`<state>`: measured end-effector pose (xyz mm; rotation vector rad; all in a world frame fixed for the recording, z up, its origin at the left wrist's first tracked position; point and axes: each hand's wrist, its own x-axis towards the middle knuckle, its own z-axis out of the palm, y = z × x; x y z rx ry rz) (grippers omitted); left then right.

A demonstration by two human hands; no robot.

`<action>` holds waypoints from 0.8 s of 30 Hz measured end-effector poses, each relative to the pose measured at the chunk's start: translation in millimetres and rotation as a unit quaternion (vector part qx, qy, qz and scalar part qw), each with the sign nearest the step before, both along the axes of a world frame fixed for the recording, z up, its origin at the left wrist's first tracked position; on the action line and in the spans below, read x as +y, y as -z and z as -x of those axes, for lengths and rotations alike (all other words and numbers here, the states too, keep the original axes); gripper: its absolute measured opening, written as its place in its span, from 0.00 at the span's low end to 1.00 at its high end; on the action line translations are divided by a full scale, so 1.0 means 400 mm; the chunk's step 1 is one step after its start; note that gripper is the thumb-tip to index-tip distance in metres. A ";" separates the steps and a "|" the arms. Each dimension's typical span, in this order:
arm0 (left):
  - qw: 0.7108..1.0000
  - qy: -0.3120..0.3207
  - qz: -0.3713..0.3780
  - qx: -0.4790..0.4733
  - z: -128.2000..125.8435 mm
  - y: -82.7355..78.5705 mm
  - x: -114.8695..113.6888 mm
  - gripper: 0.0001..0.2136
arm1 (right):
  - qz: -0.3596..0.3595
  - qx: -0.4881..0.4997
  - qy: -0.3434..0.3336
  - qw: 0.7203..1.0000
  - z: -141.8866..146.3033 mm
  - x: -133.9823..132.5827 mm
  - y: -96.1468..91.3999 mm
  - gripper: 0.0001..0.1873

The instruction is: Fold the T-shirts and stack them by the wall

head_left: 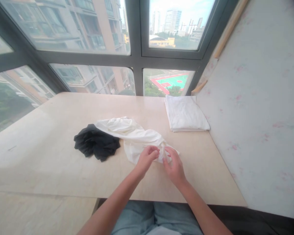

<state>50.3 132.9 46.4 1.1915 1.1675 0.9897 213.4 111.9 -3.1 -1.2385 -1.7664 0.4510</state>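
A crumpled white garment (139, 136) lies stretched across the wooden surface, its right end bunched beneath my two hands. My left hand (148, 158) is at this near end, fingers curled in a pinch at the cloth; the fingertips partly hide what is between them. Close by on the right, my right hand (173, 164) has its thumb and fingers apart and bent around the edge of the same white fabric. A crumpled black garment (96, 143) sits to the left, touching the white one's far left end. The exact kind of either garment cannot be made out.
A folded white cloth (186, 114) lies flat at the back right, near the wallpapered wall (259, 114). Grey window frames (136, 58) border the back of the wooden surface (63, 176). Its front edge runs just ahead of my legs.
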 end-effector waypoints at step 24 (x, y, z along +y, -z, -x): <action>0.803 0.069 -0.247 0.538 0.167 0.089 -0.110 0.11 | 0.166 -0.097 -0.050 0.980 -0.097 -0.019 -0.044 0.16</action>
